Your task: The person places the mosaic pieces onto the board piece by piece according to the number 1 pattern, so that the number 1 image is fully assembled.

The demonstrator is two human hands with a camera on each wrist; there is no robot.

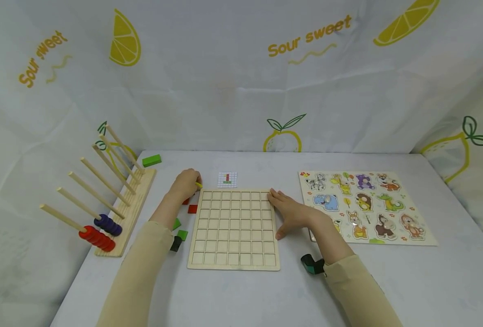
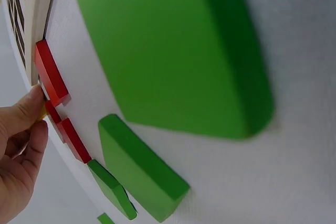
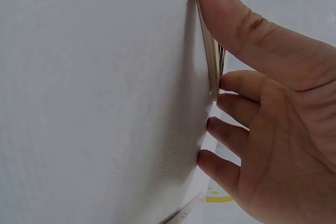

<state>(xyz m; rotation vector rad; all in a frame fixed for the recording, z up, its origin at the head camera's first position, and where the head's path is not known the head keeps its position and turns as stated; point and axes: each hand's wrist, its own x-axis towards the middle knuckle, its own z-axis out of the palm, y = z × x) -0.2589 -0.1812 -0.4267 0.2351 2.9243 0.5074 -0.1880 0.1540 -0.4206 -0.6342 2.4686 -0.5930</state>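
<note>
My left hand [image 1: 184, 184] pinches a small yellow piece [image 1: 199, 185] between thumb and fingers at the far left corner of a wooden grid board [image 1: 234, 267]. In the left wrist view the hand mostly covers that piece. Red blocks [image 1: 193, 209] and green blocks [image 1: 182, 235] lie on the table along the board's left side; one green block [image 2: 173, 45] looms large in the left wrist view. My right hand [image 1: 293, 213] rests against the board's right edge, its fingers spread, thumb [image 3: 236, 19] nearer me. The board's square cells are bare.
A small grid card [image 1: 227, 182] with a red and green figure lies beyond the board. To the left stands a wooden peg rack [image 1: 137, 200] with red and blue beads. A green block [image 1: 151, 160] sits behind it; an animal puzzle board [image 1: 372, 175] lies at right.
</note>
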